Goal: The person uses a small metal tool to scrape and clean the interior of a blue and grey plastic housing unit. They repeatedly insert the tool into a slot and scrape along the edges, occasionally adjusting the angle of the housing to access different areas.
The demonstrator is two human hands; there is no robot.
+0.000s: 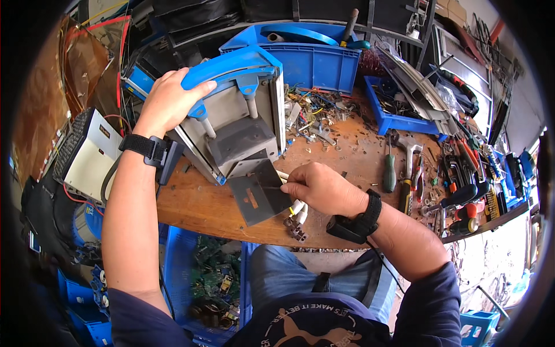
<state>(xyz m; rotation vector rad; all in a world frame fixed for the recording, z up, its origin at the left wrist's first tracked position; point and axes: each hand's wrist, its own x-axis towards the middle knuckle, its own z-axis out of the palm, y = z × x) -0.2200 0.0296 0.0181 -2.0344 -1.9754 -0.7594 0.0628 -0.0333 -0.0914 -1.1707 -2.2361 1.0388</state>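
My left hand (173, 95) grips the blue top bar (232, 61) of a metal-framed device leaning at the left of the bench. Two grey posts with blue brackets (248, 87) run from the bar down to a dark grey block (239, 140). My right hand (312, 185) is closed, thumb and fingers pinching the edge of a thin dark plate (251, 202) that has a small slot and sticks out below the block. Beside it, white cable ends (301, 213) and a brown terminal block (296, 231) lie at the bench edge, partly behind my hand.
Loose scrap (315, 121) litters the wooden bench (191, 205). Blue bins (312, 69) stand behind; screwdrivers (389, 173) and pliers (465, 147) lie right. A white electronic case (87, 165) stands left. Below is a blue crate (173, 269) of circuit boards.
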